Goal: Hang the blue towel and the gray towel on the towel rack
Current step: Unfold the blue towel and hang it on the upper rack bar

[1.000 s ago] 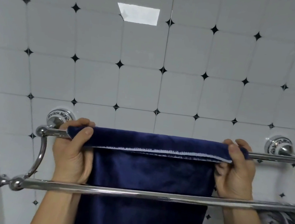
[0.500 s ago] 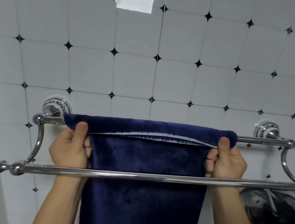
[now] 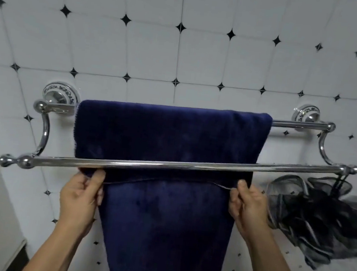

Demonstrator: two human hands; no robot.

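Head view, read from the left: the towel rack, a chrome double-bar fitting on a white tiled wall, has its front bar running across the middle and its rear bar higher, next to the tiles. The left hand is closed in a pinch, thumb over fingers, on the left corner of the blue towel just below the front bar. That towel is draped over the rear bar, its near flap falling behind the front bar and its longer layer hanging down between the two forearms. The right hand pinches the flap's right corner at the same height, likely so both corners can be drawn down evenly and the hem sits level. Further right, a dark mesh bath pouf hangs from the end of the front bar. No gray towel is in sight, and the front bar looks free for it.
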